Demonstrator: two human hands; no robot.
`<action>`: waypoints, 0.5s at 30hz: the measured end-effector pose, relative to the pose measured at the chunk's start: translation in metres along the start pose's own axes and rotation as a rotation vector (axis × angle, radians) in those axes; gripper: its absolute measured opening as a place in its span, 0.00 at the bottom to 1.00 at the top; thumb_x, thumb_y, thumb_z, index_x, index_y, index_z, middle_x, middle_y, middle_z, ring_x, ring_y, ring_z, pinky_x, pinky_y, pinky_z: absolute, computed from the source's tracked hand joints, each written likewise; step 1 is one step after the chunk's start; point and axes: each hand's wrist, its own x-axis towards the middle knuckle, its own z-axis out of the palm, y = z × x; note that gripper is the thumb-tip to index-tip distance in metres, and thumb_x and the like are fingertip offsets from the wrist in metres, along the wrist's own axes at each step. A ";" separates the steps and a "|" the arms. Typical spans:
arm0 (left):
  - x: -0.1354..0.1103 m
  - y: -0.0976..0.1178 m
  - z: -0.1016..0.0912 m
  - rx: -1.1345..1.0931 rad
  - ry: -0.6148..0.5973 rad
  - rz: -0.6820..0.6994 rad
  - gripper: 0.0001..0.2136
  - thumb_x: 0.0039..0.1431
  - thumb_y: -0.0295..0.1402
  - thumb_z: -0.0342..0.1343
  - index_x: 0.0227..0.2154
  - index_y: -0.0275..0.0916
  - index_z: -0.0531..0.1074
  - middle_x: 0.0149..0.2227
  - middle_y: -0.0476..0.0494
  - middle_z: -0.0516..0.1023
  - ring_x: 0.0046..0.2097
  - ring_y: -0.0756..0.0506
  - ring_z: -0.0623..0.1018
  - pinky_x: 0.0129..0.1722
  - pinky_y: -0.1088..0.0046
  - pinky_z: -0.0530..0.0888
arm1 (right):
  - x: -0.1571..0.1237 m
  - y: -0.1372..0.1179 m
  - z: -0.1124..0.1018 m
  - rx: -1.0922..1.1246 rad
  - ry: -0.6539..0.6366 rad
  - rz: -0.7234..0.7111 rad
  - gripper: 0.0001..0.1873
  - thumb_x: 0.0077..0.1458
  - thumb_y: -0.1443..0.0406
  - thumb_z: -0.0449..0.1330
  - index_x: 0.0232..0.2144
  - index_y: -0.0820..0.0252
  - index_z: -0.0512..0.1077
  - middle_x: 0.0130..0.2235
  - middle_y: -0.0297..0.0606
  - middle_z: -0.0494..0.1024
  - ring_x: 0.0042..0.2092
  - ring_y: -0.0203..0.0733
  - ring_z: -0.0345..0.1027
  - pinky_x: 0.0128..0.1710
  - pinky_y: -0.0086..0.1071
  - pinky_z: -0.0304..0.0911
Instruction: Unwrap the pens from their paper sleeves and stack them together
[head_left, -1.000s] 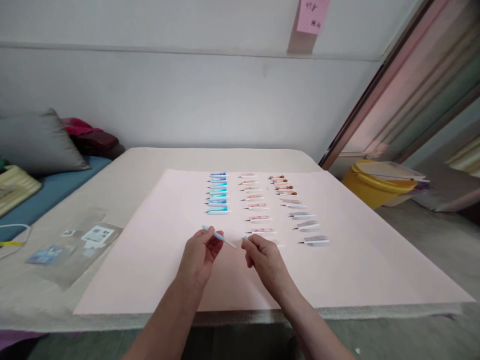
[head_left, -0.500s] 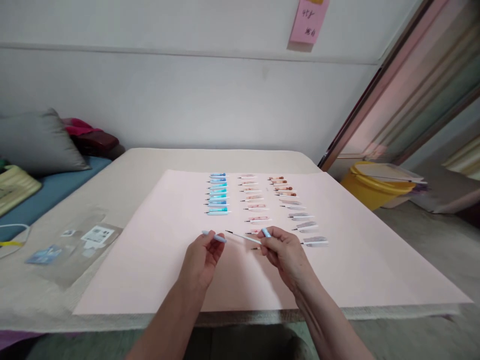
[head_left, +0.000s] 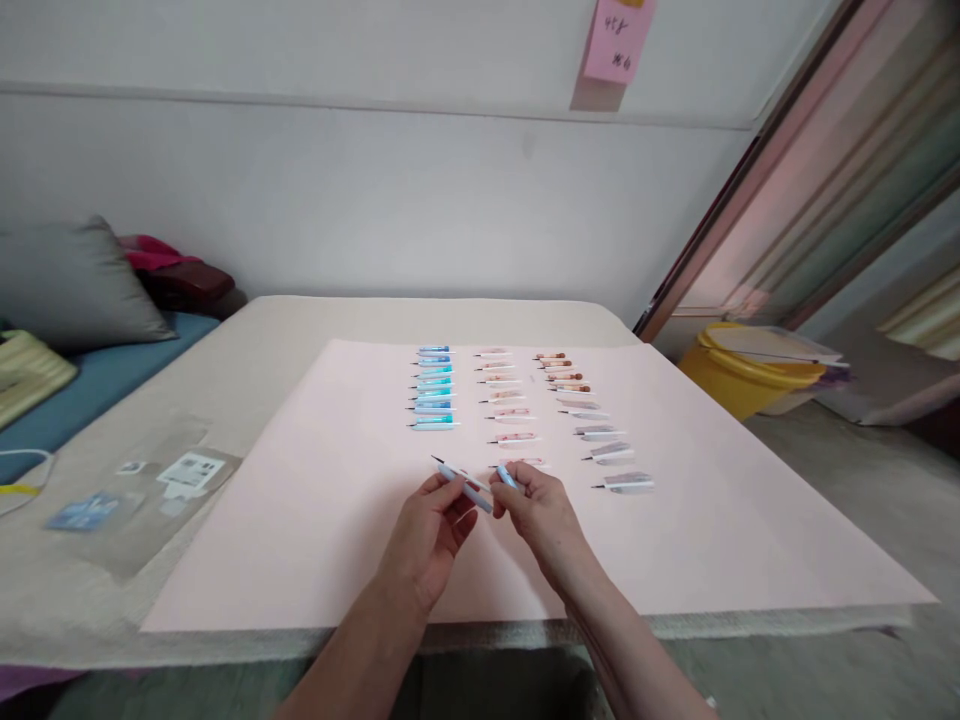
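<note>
My left hand (head_left: 426,535) pinches a pale blue pen barrel (head_left: 477,496), its free end pointing right. In my right hand (head_left: 544,512) are a light blue pen piece (head_left: 507,477) and a thin white pen refill (head_left: 480,484) with a dark tip. The refill crosses just above the barrel; whether they touch I cannot tell. Beyond the hands, several pen sets lie in three columns on a pale pink sheet (head_left: 300,540): blue ones (head_left: 433,408), pink ones (head_left: 512,413), and a right column of brown ones (head_left: 568,378) and grey ones (head_left: 628,482).
On the left of the table cover (head_left: 285,325) lies a clear plastic bag (head_left: 142,535) with labels. A grey cushion (head_left: 75,280) rests on a blue seat. A yellow bin (head_left: 720,375) stands on the floor at right, and a pink note (head_left: 619,45) hangs on the wall.
Both hands have come closer together, the left moving right and the right moving left. The refill now overlaps the barrel, which was apart from it before.
</note>
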 end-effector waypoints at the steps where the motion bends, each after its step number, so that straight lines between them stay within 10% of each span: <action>1: 0.001 0.000 0.000 -0.011 -0.001 0.001 0.05 0.49 0.27 0.59 0.31 0.34 0.72 0.32 0.44 0.73 0.30 0.54 0.73 0.28 0.81 0.71 | 0.000 0.000 0.000 -0.032 -0.015 -0.022 0.07 0.47 0.67 0.54 0.19 0.60 0.65 0.19 0.29 0.65 0.23 0.31 0.54 0.24 0.26 0.48; 15: 0.002 -0.007 0.001 0.061 -0.006 -0.029 0.04 0.46 0.25 0.59 0.27 0.33 0.71 0.27 0.45 0.73 0.27 0.54 0.72 0.25 0.81 0.69 | -0.001 0.007 0.002 -0.199 -0.137 -0.090 0.11 0.51 0.61 0.55 0.20 0.58 0.64 0.19 0.29 0.64 0.24 0.34 0.57 0.24 0.27 0.48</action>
